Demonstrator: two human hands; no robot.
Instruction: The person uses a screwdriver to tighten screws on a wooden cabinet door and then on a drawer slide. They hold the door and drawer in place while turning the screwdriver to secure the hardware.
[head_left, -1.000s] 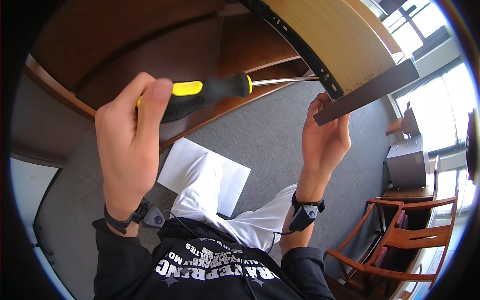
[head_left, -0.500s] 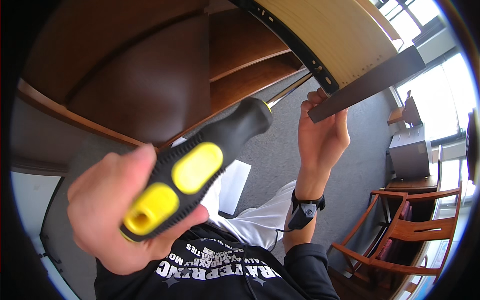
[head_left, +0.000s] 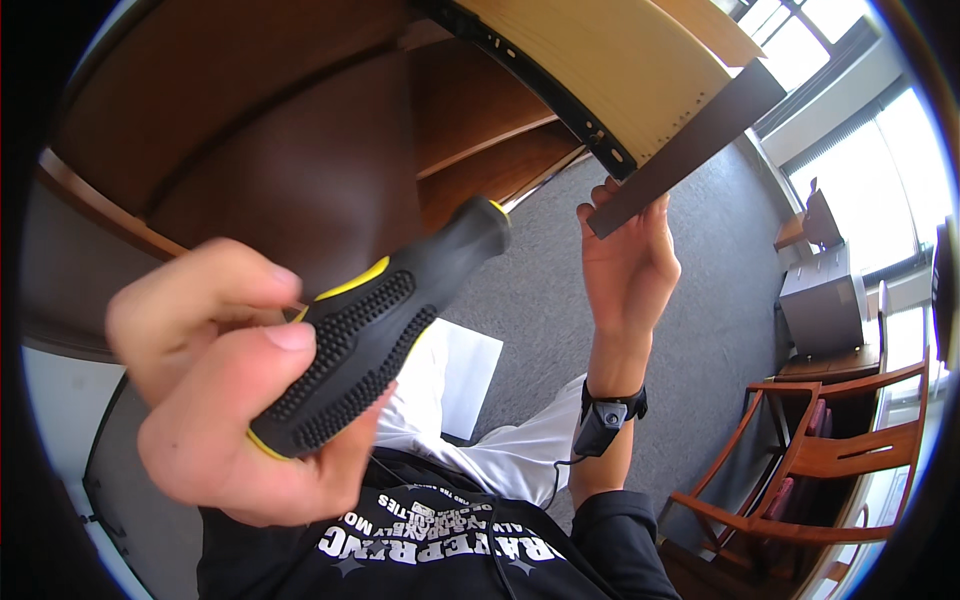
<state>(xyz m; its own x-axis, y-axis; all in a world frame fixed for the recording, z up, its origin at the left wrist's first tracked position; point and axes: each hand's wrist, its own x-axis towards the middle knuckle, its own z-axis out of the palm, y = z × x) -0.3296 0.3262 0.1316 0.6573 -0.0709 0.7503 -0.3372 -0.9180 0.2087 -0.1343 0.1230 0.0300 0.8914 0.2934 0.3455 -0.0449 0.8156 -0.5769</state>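
Note:
My left hand (head_left: 225, 390) is closed round the thick black-and-yellow handle of a screwdriver (head_left: 385, 315). Its thin metal shaft slants up to the right toward the front end of a black slide rail (head_left: 560, 95), and I cannot tell whether the tip touches it. The rail runs along the side of a pale wooden drawer (head_left: 600, 60) with a dark brown front panel (head_left: 690, 150). My right hand (head_left: 625, 255), palm up, grips the lower end of that panel with its fingers curled behind the edge.
A dark brown wooden cabinet (head_left: 280, 150) fills the upper left. White paper (head_left: 470, 375) lies on the grey carpet (head_left: 540, 290) beside my leg. Wooden chairs (head_left: 840, 455) and a grey cabinet (head_left: 825, 300) stand at the right, near windows. My right wrist wears a small camera (head_left: 605, 425).
The screwdriver handle has turned in my left hand: its yellow patches faced up, and now black ribbed grips do. The drawer and my right hand sit slightly further left in view.

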